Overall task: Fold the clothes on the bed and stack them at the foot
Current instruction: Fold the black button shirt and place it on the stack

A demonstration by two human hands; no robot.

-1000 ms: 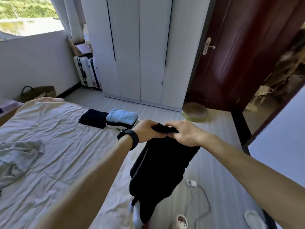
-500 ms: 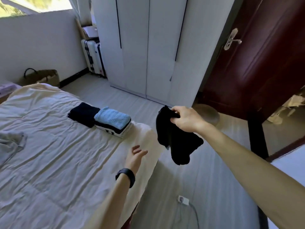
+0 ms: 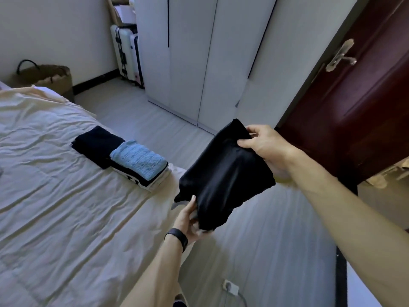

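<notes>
1. The bed (image 3: 66,196) fills the left side, covered in a creased cream sheet.
2. A white wardrobe (image 3: 199,63) stands against the far wall, its doors closed.
3. A dark red door (image 3: 354,107) with a metal lever handle (image 3: 340,55) is on the right.
4. The black garment (image 3: 225,173) is folded into a rough rectangle. It is held in the air past the corner of the bed's foot, over the pale floor and just right of the folded piles.
5. A stack of folded clothes (image 3: 139,160) with a light blue knit on top lies at the foot of the bed, near the edge.
6. A dark folded pile (image 3: 97,145) lies touching that stack on its left side.
7. A white suitcase (image 3: 126,52) stands upright beside the wardrobe.
8. A woven basket (image 3: 48,76) with a dark handle sits on the floor beyond the bed.
9. Of the two hands, the right hand (image 3: 267,147) pinches the garment's upper edge between thumb and curled fingers.
10. The left hand (image 3: 188,220) grips the garment's lower corner, with the thumb along its side and the fingers underneath.
11. A black wristband (image 3: 178,237) circles the left wrist.
12. A white plug block (image 3: 230,286) with a cord lies on the floor below.
</notes>
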